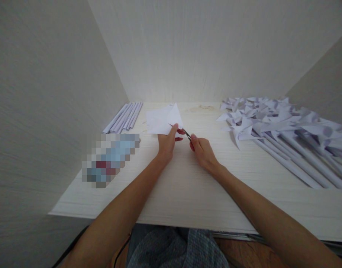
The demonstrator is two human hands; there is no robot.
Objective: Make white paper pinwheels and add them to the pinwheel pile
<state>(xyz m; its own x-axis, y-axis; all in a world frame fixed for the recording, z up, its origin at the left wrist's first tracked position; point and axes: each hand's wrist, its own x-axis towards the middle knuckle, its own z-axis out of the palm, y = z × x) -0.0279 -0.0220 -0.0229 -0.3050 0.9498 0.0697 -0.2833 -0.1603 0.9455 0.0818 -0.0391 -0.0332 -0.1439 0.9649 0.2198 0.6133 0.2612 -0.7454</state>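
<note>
A sheet of white paper (161,120) is held above the table by my left hand (168,143), its thumb on top and its fingers underneath. The sheet's right side rises to a pointed corner. My right hand (201,150) is closed around the handles of a pair of scissors (187,134). The blades reach toward the paper's lower right corner, close to my left fingertips. Whether they touch the paper or cut into it, I cannot tell.
Several rolled paper tubes (126,117) lie at the back left. In front of them is a pixelated, blurred object (115,158). Many paper pinwheels (243,124) on paper sticks (296,156) are piled at the right. Walls enclose the white table (187,197) at left, back and right.
</note>
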